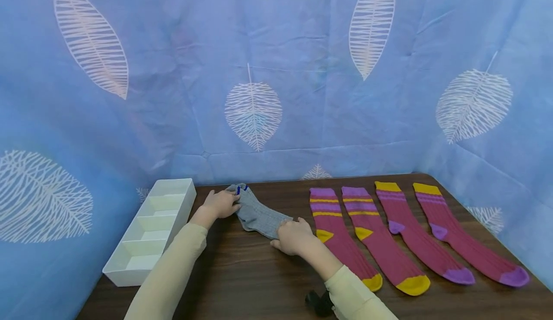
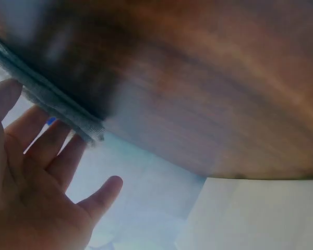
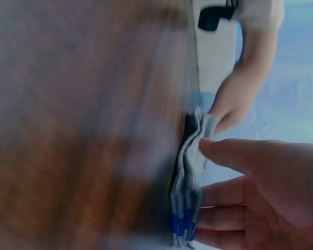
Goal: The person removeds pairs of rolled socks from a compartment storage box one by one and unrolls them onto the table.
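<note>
A pair of grey socks [image 1: 259,216], stacked together with blue marks near one end, lies flat on the brown table. My left hand [image 1: 221,204] rests on the far left end, near the blue marks. Its fingertips touch the edge of the fabric [image 2: 68,107] in the left wrist view, with the fingers fairly straight. At the near right end my right hand [image 1: 295,237] touches the socks. Layered grey edges with blue bands [image 3: 183,208] show beside its thumb and extended fingers in the right wrist view.
To the left stands a white box [image 1: 179,219] divided into several compartments. On the right, two maroon socks with yellow toes [image 1: 384,257] lie beside two maroon socks with purple toes [image 1: 466,243]. A blue leaf-patterned cloth [image 1: 298,118] hangs behind the table [image 1: 242,281].
</note>
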`<action>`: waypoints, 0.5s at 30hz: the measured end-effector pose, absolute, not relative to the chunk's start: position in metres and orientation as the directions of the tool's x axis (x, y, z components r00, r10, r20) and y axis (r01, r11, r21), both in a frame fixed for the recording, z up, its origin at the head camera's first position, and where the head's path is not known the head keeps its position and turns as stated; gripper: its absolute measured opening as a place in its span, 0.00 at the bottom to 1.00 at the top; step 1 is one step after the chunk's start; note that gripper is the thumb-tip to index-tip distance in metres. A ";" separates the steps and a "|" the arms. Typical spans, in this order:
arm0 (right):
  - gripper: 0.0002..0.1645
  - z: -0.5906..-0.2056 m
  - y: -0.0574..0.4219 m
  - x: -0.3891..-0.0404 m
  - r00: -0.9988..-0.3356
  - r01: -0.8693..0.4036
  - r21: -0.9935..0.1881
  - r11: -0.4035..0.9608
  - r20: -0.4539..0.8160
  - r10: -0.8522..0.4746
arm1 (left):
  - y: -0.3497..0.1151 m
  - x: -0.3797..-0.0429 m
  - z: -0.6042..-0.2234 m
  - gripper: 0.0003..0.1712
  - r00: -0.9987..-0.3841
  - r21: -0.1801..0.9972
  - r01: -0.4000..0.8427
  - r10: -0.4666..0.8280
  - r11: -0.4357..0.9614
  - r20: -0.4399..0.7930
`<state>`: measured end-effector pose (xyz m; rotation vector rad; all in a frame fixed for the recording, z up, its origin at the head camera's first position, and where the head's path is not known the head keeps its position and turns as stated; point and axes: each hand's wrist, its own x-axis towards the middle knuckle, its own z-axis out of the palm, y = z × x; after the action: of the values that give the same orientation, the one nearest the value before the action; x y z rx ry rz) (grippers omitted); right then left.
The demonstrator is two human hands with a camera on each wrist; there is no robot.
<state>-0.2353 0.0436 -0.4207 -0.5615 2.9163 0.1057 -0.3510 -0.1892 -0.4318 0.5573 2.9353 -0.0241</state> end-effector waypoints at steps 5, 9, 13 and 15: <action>0.33 -0.417 0.046 -0.255 -0.928 -0.307 0.021 0.951 -0.228 -0.295 | -0.197 -0.339 -0.432 0.29 -0.931 0.005 0.343 0.341 0.939 -0.129; 0.36 -0.416 0.046 -0.269 -0.931 -0.260 0.020 0.965 -0.268 -0.246 | -0.201 -0.322 -0.432 0.28 -0.934 -0.007 0.346 0.343 0.938 -0.102; 0.36 -0.417 0.048 -0.280 -0.928 -0.238 0.002 0.971 -0.296 -0.227 | -0.200 -0.294 -0.431 0.29 -0.932 -0.009 0.357 0.355 0.934 -0.071; 0.35 -0.417 0.050 -0.285 -0.924 -0.236 -0.015 0.972 -0.307 -0.229 | -0.198 -0.278 -0.431 0.30 -0.929 -0.001 0.365 0.364 0.931 -0.061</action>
<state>-0.2847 0.0502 -0.4175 -0.3399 2.8093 0.0314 -0.2782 -0.1984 -0.4309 0.5724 3.0280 -0.0187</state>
